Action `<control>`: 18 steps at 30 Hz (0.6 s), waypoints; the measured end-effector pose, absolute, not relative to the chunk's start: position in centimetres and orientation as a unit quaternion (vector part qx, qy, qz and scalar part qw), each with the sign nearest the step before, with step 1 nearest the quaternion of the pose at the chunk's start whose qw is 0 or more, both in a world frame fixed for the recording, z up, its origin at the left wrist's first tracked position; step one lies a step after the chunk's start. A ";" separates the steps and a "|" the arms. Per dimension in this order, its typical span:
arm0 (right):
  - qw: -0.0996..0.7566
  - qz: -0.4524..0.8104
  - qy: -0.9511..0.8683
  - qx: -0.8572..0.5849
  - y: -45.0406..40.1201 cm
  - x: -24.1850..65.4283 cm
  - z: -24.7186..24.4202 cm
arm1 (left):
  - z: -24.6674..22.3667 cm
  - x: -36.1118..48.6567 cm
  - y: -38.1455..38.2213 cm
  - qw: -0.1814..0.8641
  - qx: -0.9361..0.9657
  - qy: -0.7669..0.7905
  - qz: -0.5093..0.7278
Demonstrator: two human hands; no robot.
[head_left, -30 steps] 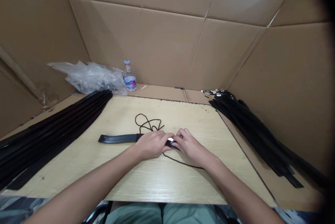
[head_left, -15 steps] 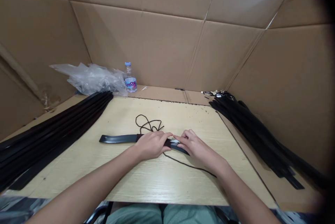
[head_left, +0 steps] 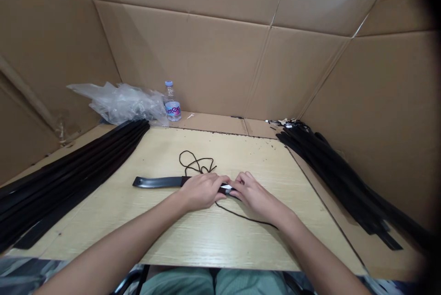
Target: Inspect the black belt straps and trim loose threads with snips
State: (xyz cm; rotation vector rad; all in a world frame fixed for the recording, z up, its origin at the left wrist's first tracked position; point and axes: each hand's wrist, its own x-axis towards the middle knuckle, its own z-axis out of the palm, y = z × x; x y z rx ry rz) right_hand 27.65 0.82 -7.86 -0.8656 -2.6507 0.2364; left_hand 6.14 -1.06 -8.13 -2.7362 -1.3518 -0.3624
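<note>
A flat black strip (head_left: 156, 182) with a hole at its left end lies across the table, its middle covered by a dark brown wrap. My left hand (head_left: 203, 190) is closed over that wrapped middle, fingers and thumb around the strip. Close by on the right, my right hand (head_left: 251, 192) pinches a small white pointed piece (head_left: 226, 187) against the strip; its exact kind is unclear. The strip's right end is mostly hidden by my right hand. A thin dark cord (head_left: 196, 161) lies looped behind my left hand, and its other length runs out under my right forearm.
Long black strips (head_left: 86, 166) are piled along the left, and another black bundle (head_left: 337, 180) lies along the right. A clear plastic bag (head_left: 124, 104) and a water bottle (head_left: 172, 104) stand at the back. Cardboard walls (head_left: 206, 60) surround the wooden table (head_left: 193, 249).
My right hand has shifted slightly left, closer to my left hand, and the white piece has moved left with it. My left hand stays over the wrapped part of the strip.
</note>
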 end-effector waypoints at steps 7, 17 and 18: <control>0.184 0.089 -0.929 -0.309 1.1 28.6 -8.0 | -7.7 6.1 -1.2 0.028 -0.888 -0.445 -0.116; 0.180 0.107 -0.934 -0.289 0.8 27.7 -7.5 | -8.5 6.1 -0.8 0.033 -0.899 -0.417 -0.126; 0.179 0.106 -0.935 -0.287 0.8 27.6 -7.5 | -8.6 6.1 -0.8 0.034 -0.899 -0.417 -0.127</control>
